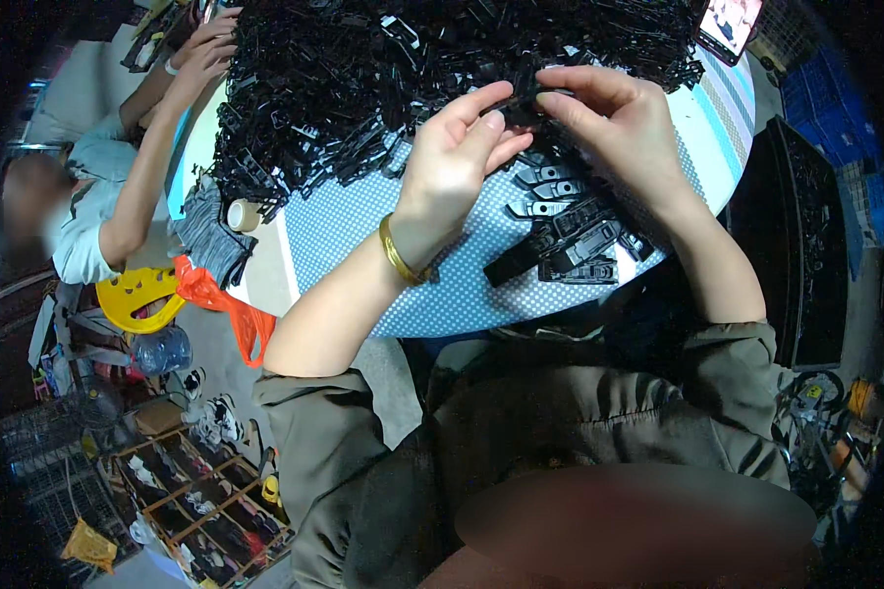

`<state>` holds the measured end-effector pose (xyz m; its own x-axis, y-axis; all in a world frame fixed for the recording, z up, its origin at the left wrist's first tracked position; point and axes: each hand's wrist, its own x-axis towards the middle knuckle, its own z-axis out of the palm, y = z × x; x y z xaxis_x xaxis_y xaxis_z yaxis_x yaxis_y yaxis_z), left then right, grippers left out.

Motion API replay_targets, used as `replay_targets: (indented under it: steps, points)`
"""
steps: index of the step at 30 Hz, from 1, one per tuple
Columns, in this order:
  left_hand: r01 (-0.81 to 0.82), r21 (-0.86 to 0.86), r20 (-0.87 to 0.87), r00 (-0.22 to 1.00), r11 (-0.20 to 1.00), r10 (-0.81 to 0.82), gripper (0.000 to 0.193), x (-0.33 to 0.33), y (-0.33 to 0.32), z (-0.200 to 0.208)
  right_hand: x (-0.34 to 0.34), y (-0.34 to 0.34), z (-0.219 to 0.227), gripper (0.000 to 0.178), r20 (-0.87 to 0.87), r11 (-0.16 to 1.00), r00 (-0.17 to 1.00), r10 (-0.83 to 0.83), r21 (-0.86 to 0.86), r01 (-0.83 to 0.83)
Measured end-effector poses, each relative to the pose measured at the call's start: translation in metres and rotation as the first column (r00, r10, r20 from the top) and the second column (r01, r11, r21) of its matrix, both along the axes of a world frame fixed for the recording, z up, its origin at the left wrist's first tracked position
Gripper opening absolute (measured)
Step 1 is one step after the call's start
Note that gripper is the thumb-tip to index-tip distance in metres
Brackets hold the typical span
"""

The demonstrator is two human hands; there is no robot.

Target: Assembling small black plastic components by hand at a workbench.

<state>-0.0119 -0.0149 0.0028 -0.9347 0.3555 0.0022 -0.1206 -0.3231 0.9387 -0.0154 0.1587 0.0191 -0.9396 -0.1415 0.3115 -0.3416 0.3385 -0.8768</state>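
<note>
Over the near side of a big heap of small black plastic parts, my two hands meet. My left hand, with a gold bangle at its wrist, is closed, thumb against fingers. Thumb and forefinger of my right hand pinch from the other side. Between the fingertips is a small dark plastic part; its exact kind is hard to make out against the heap. Just below my hands, several long black clip-like pieces lie together on the dotted tablecloth, with silvery-faced pieces beside them.
A co-worker sits at the table's left, hands at the heap's edge. A phone stands at the far right. A roll of tape, grey cloth and red plastic bag are at the left edge. Blue crates are stacked right.
</note>
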Motion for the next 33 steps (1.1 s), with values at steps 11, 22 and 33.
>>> replay_targets:
  steps: [11, 22, 33]
  points:
    - [-0.079, 0.005, -0.151, 0.985, 0.997, 0.079, 0.038, 0.0037, 0.0048, -0.0015, 0.0047, -0.0017, -0.0030, 0.019, -0.222, 0.990, 0.971, -0.083, 0.093, 0.106]
    - [-0.253, -0.181, -0.303, 0.934, 0.950, 0.191, 0.036, 0.0072, 0.0055, -0.0016, 0.0031, -0.0089, -0.0035, 0.016, -0.468, 0.993, 0.883, -0.019, 0.097, 0.073]
    - [-0.274, -0.285, -0.354, 0.921, 0.918, 0.165, 0.036, 0.0083, 0.0013, 0.0056, 0.0020, -0.0061, -0.0087, 0.015, -0.594, 0.987, 0.801, 0.075, 0.156, 0.024]
